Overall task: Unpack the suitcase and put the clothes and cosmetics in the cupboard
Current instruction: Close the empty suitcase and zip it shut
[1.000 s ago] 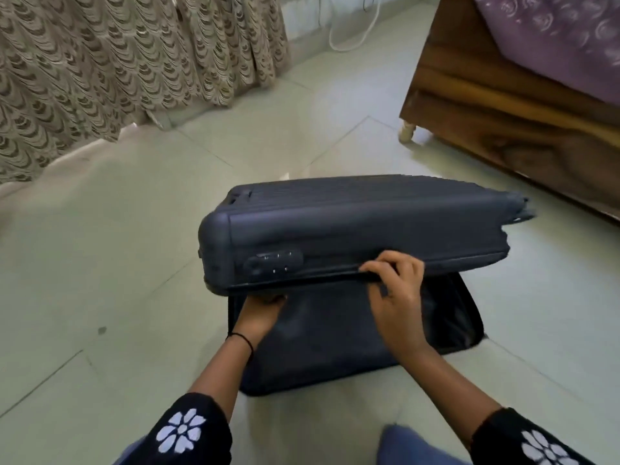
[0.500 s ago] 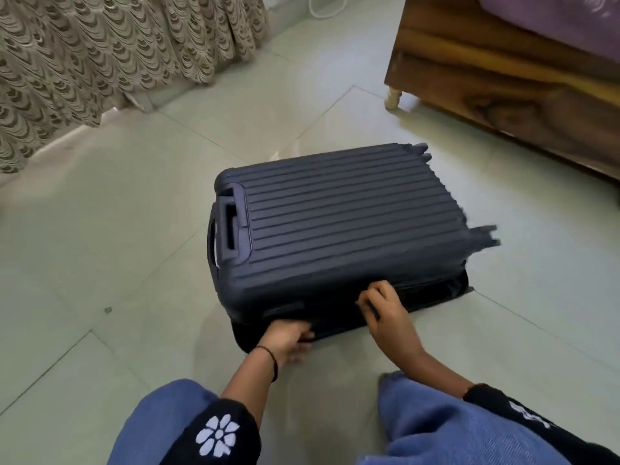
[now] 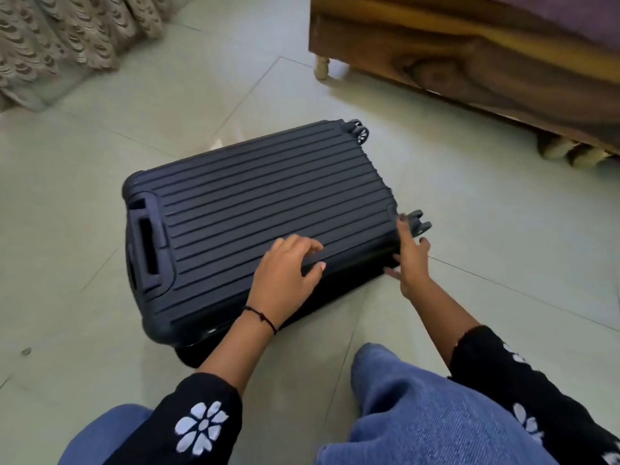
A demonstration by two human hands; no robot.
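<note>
Here the dark ribbed suitcase (image 3: 268, 203) lies flat and closed on the tiled floor (image 3: 503, 236). My left hand (image 3: 285, 276) rests on top of it at the near edge, fingers spread; my right hand (image 3: 411, 260) touches its near right corner, fingers splayed, beside a wheel (image 3: 420, 223).

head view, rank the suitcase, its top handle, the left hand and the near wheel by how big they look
1. suitcase
2. top handle and left hand: these look about alike, and the hand is nearer the camera, so they are not ranked
3. near wheel
</note>
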